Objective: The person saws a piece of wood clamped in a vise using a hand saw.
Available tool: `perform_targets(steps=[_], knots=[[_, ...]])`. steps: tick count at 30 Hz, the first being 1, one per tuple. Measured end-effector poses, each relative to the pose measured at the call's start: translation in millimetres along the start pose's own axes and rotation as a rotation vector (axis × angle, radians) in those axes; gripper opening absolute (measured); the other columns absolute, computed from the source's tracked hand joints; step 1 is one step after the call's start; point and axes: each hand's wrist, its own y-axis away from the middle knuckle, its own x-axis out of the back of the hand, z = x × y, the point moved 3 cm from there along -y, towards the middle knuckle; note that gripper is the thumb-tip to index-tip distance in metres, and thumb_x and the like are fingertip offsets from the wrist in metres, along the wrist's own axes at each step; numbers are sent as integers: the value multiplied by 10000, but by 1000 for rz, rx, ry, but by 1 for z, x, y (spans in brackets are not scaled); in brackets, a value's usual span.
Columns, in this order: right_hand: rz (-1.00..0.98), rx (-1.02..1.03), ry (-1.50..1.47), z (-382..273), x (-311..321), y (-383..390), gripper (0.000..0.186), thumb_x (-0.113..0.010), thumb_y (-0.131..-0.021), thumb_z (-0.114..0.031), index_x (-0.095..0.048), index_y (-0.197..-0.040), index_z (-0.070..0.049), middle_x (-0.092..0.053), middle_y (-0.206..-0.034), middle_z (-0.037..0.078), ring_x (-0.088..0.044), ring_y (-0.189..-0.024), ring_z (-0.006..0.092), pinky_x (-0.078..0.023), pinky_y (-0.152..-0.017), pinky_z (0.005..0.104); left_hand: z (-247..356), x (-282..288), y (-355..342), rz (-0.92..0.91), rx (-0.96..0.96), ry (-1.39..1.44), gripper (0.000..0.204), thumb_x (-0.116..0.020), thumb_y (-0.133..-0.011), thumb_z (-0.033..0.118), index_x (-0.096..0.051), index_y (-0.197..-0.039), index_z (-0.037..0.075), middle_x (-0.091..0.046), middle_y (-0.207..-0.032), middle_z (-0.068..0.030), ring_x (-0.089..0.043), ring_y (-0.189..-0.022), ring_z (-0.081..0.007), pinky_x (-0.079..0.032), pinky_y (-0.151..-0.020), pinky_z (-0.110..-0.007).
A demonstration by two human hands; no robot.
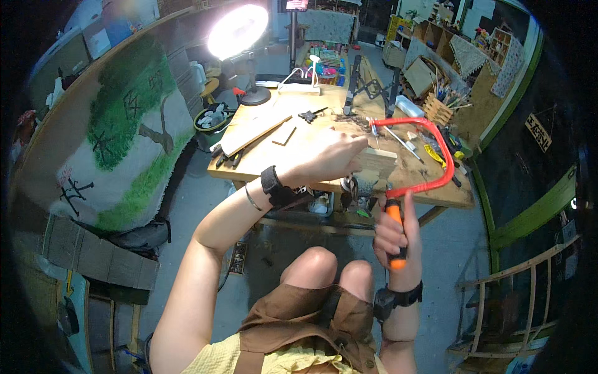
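Observation:
My right hand (397,234) is wrapped round the orange and black handle of a coping saw (446,146). The saw's red U-shaped frame arches out to the right over the table, its far end beside a pale wooden piece (379,161). The thin blade runs close to that wood; whether it touches cannot be made out. My left hand (333,153) has its fingers curled and pressed on the wooden piece at the table's near edge. Its fingertips are partly hidden.
On the wooden table (255,165) lie a long wooden strip (258,136), a small wooden block (284,135) and a white pen-like tool (403,144). A bright ring lamp (238,32) stands at the back left. Behind the saw rises a black folding stand (372,87).

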Motion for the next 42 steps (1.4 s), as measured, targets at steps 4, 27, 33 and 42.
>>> perform_targets(steps=[4,27,33,42], knots=[[142,-49,56,-2,-7,-12,544,-379,-842,-582,-348,-523,-143,-275,-377,-51,-306,-307,53,-281,-298,183,9,11,-1,-95,55,-37,314,-622,-698,170,-496,-939,13,-567,-828,-174,-567,-798,-333,-431,-667,-408],[-49,-59,42,-1,4,4,500,-382,-877,-512,-368,-587,-104,-303,-428,-47,-310,-316,37,-285,-285,176,29,22,-4,-168,136,9,326,-632,-710,134,-475,-960,-4,-555,-862,-196,-546,-825,-349,-429,-696,-389],[107,49,60,-5,-10,-11,469,-421,-867,-503,-355,-604,-119,-277,-442,-62,-303,-323,28,-258,-293,169,37,29,-4,-86,-13,-316,326,-642,-728,236,-520,-950,30,-562,-691,-141,-554,-675,-308,-421,-599,-368],[-28,-81,-29,-4,5,-11,552,-392,-837,-581,-337,-520,-132,-287,-395,-46,-294,-306,51,-290,-303,194,23,18,-6,-124,81,-180,295,-603,-718,123,-499,-965,-1,-579,-792,-186,-580,-748,-328,-451,-647,-404]])
